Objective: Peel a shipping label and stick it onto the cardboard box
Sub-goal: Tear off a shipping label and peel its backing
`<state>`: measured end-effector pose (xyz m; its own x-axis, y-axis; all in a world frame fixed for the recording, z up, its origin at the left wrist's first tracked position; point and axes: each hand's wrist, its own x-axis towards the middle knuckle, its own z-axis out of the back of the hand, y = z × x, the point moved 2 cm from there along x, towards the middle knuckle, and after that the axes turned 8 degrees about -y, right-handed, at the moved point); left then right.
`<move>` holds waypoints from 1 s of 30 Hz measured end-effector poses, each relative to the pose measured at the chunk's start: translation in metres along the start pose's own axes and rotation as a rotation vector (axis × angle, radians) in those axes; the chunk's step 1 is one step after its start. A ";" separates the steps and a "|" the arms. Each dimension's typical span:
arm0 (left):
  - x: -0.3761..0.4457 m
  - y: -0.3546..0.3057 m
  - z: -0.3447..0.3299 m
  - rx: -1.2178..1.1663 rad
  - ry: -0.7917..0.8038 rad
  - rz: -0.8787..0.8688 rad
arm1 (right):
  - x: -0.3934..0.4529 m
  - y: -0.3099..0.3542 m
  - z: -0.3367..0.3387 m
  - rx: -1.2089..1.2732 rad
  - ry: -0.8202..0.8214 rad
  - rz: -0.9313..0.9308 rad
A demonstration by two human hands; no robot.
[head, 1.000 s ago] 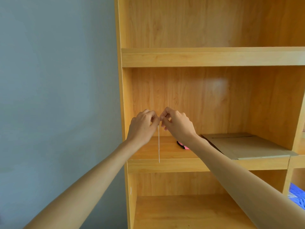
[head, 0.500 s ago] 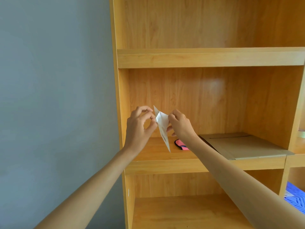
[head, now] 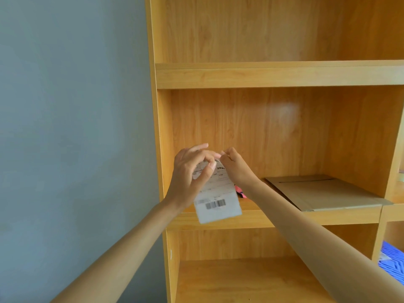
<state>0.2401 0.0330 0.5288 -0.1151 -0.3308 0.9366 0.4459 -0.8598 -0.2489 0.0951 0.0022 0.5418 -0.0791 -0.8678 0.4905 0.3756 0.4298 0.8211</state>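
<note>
cardboard box (head: 323,193) lies on the shelf (head: 284,217), right of both hands' shipping label (head: 216,197).

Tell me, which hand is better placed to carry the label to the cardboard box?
Probably the right hand. It pinches the top edge of the shipping label, and the flat cardboard box lies on the shelf on that same side. The left hand, also gripping the label, is farther from it.

Two bare forearms, no sleeves/watch/rings; left hand (head: 189,176) & right hand (head: 237,169) ungloved, short nails.
</note>
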 end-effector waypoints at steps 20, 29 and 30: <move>0.014 0.011 0.024 0.252 0.269 0.099 | -0.014 0.006 0.001 -0.058 0.197 0.206; 0.013 -0.008 0.029 0.297 0.191 -0.126 | -0.013 0.002 0.011 -0.061 0.164 0.066; 0.013 -0.009 0.029 0.275 0.198 -0.123 | -0.015 0.001 0.011 -0.056 0.171 0.035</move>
<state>0.2603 0.0474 0.5505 -0.3403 -0.3232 0.8830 0.6372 -0.7699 -0.0362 0.0868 0.0178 0.5381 0.0912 -0.8841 0.4583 0.4264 0.4506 0.7843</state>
